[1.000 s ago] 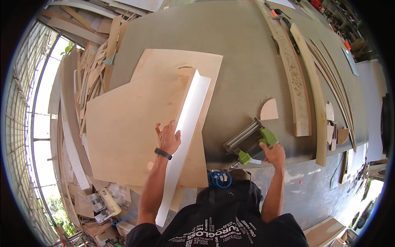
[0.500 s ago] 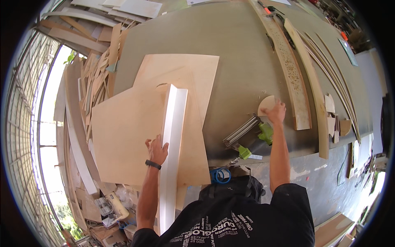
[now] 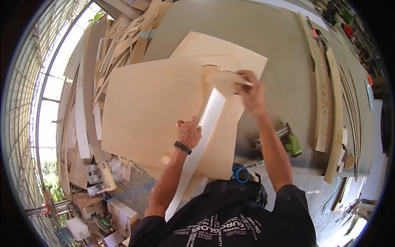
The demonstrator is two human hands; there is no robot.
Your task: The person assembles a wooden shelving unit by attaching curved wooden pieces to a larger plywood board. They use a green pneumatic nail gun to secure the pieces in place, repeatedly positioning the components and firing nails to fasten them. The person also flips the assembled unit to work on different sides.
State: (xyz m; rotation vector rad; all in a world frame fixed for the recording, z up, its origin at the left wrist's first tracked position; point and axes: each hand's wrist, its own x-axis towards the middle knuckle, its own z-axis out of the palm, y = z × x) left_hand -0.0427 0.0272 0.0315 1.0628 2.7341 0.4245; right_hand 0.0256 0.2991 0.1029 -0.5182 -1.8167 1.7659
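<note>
My left hand (image 3: 190, 132), with a dark band at the wrist, grips the left edge of a long white-faced angled strip (image 3: 209, 111). The strip slants from beside my body to the middle of a plywood sheet (image 3: 140, 107). Above the strip's far end, my right hand (image 3: 252, 92) pinches a thin rounded wooden piece (image 3: 224, 80) by its right side. The piece is slightly blurred and hides the strip's end; I cannot tell if they touch. A second plywood sheet (image 3: 197, 45) shows at the far side.
A green nail gun (image 3: 293, 145) lies right of my right forearm, near a coiled blue hose (image 3: 240, 175). Long boards (image 3: 323, 103) and thin strips (image 3: 349, 94) lie at the right. Wood offcuts (image 3: 119, 49) are piled on the left.
My right hand has brought the rounded wooden piece from the tabletop beside the nail gun leftward to above the strip's far end. My left hand stays on the strip. The view has shifted.
</note>
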